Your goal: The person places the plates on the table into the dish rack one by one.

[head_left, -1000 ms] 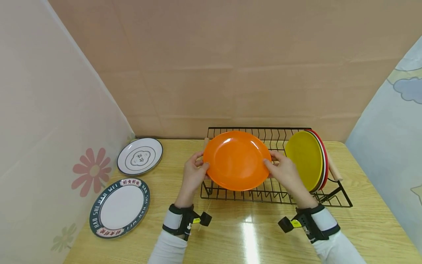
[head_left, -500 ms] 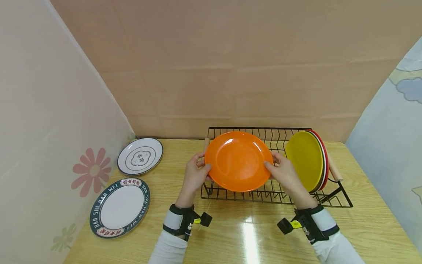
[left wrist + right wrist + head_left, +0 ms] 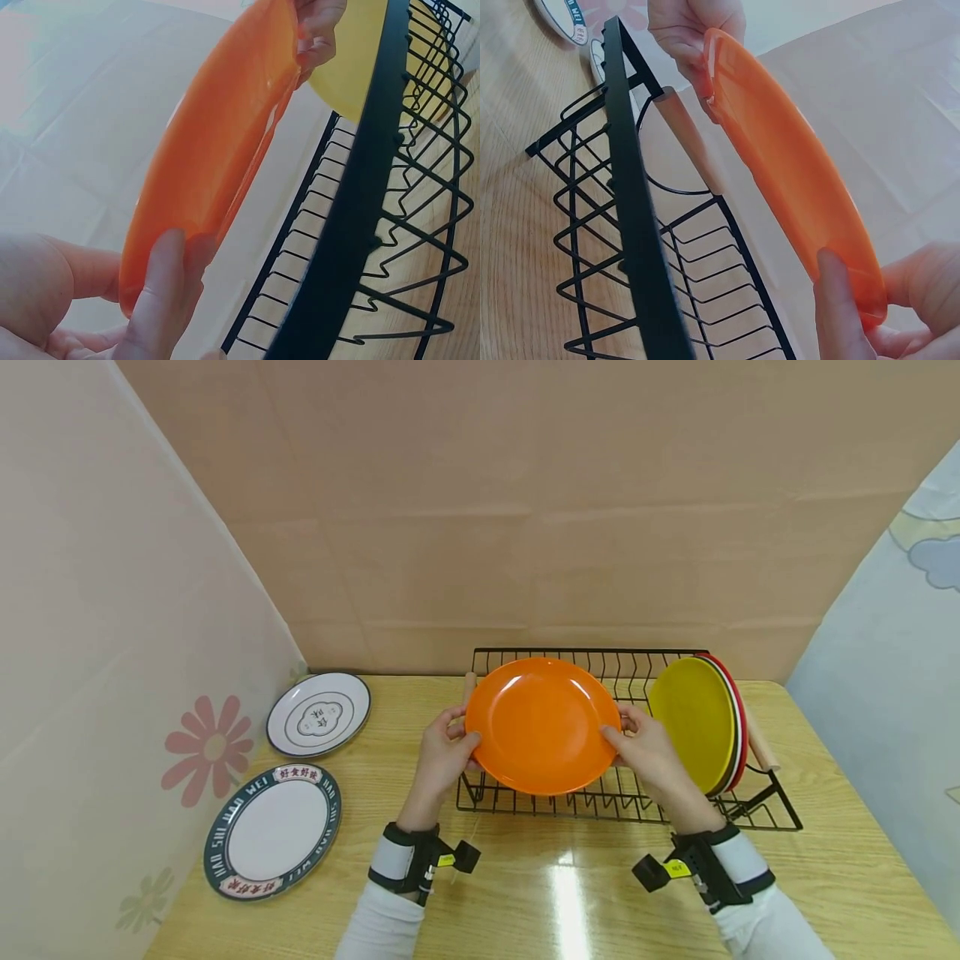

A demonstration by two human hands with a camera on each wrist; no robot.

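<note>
Both hands, left (image 3: pixel 442 752) and right (image 3: pixel 647 750), pinched the round orange plastic plate (image 3: pixel 542 727) above the black wire rack (image 3: pixel 622 797); next, it probably needed tipping upright into a slot.

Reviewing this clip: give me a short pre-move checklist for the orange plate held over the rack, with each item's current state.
1. Left hand grips the orange plate at its left rim: ok.
2. Right hand grips the opposite rim: ok.
3. Plate clear of the black wire dish rack, not yet seated in a slot: ok, both wrist views show a gap.
4. Free slots left of the yellow plate: ok, bare wires show there.
5. Plate upright enough to slide in: not ok, it is tilted, face toward the camera.
6. Which slot lies directly beneath the plate: cannot tell.
</note>
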